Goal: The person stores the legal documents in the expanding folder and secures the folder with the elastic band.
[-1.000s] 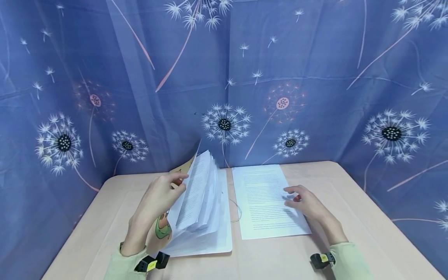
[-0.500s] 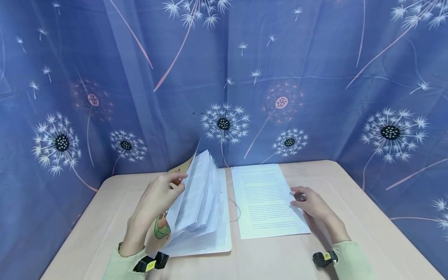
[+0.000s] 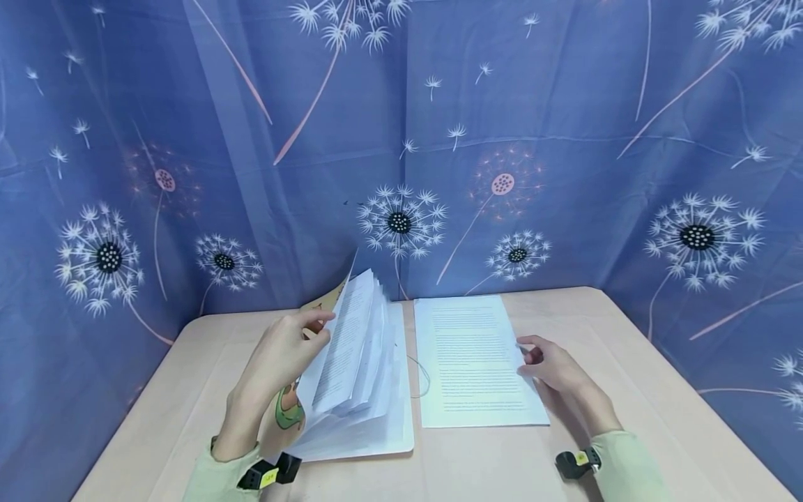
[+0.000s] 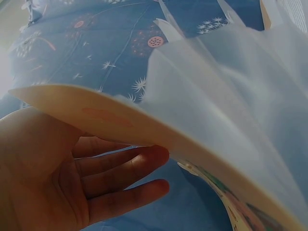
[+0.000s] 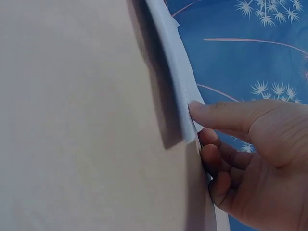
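Note:
A document folder (image 3: 403,436) stands partly open left of centre, its clear pockets and printed pages (image 3: 351,341) fanned upward. My left hand (image 3: 282,355) holds up its tan cover with a cartoon picture (image 3: 290,408); in the left wrist view the cover's edge (image 4: 96,108) lies between the thumb side and the fingers (image 4: 130,166). To the right, a stack of printed paper (image 3: 477,362) lies flat. My right hand (image 3: 558,366) pinches its right edge; in the right wrist view the thumb is on the paper's edge (image 5: 175,72), the other fingers curled beside it.
A thin looped cord (image 3: 426,380) lies between folder and paper. The pale table (image 3: 477,467) ends at a blue dandelion-print curtain (image 3: 301,174) behind and at both sides. A black wrist camera (image 3: 270,473) sits on each sleeve.
My right hand drew back slightly, then moved left onto the paper's right edge. The paper has shifted a little left and turned straighter. My left hand keeps holding the cover.

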A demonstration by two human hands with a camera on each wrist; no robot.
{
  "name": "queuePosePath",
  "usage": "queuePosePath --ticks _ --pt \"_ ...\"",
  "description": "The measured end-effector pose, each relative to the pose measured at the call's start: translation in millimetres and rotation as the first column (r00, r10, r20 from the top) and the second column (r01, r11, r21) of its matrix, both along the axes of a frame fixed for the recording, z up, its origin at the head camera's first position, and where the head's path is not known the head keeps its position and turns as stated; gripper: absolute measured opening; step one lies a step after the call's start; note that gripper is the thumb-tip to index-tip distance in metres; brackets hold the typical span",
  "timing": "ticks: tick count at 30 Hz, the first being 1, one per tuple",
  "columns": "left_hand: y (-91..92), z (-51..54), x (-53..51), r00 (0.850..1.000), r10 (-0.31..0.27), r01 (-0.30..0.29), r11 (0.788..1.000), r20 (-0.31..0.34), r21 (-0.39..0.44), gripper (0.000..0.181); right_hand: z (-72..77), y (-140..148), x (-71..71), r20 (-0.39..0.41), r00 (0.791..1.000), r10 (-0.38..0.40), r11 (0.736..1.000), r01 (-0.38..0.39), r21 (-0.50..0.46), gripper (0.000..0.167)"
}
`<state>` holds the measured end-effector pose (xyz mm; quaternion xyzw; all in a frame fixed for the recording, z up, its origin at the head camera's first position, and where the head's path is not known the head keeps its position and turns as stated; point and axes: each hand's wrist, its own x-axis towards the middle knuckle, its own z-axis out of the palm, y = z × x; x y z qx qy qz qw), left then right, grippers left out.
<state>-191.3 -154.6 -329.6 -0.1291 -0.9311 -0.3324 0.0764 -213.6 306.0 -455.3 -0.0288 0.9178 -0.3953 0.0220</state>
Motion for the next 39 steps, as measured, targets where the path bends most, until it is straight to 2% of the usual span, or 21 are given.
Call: queuePosePath --ticks 7,13,17,20,24,26,28,31,33,37,39 --pt "0.4 -0.4 0.2 1.0 -0.006 0.006 1.0 -0.007 -0.011 0.038 -1.6 -3 -1.8 0.016 1.0 -0.01 1.0 0.009 0.024 0.066" --pt "0.4 -0.1 1.0 1.0 -0.002 0.002 1.0 0.001 -0.008 0.039 -1.0 -2 -1.8 -0.007 1.0 0.023 0.999 -0.023 -0.03 0.067" --pt "0.2 0.4 1.2 1.0 -0.001 0.001 1.0 -0.003 -0.009 0.038 0.6 0 -0.4 -0.031 0.998 0.055 0.996 -0.058 -0.071 0.052" --pt "0.0 0.0 1.1 1.0 0.0 0.0 1.0 -0.008 -0.01 0.038 1.0 1 0.8 -0.048 0.996 0.079 0.994 -0.082 -0.068 0.038" --pt "0.0 -0.4 1.0 1.0 -0.005 0.005 1.0 -0.007 -0.003 0.038 0.8 1 1.3 -0.053 0.995 0.09 0.993 -0.093 -0.078 0.031" --pt "0.3 -0.2 0.8 1.0 -0.005 0.005 1.0 -0.002 0.001 0.038 0.5 2 0.9 -0.04 0.995 0.096 0.989 -0.1 -0.109 0.035" --pt "0.3 -0.3 0.3 1.0 -0.004 0.004 1.0 0.001 0.002 0.039 0.4 3 0.2 -0.032 0.993 0.116 0.98 -0.12 -0.161 0.047" --pt "0.3 -0.1 -0.3 1.0 -0.002 0.002 1.0 0.006 0.004 0.039 1.7 4 0.1 -0.025 0.988 0.155 0.949 -0.156 -0.273 0.068" --pt "0.2 -0.2 -0.6 1.0 -0.003 0.003 1.0 0.003 0.004 0.039 3.5 5 0.2 -0.038 0.984 0.175 0.926 -0.178 -0.334 0.076" --pt "-0.1 -0.4 -0.7 1.0 -0.005 0.005 1.0 -0.002 0.002 0.039 9.4 7 1.0 -0.08 0.98 0.18 0.896 -0.197 -0.398 0.079" --pt "-0.3 -0.7 -0.6 1.0 -0.008 0.008 1.0 -0.006 0.002 0.039 12.6 8 1.5 -0.103 0.98 0.169 0.903 -0.195 -0.382 0.076"
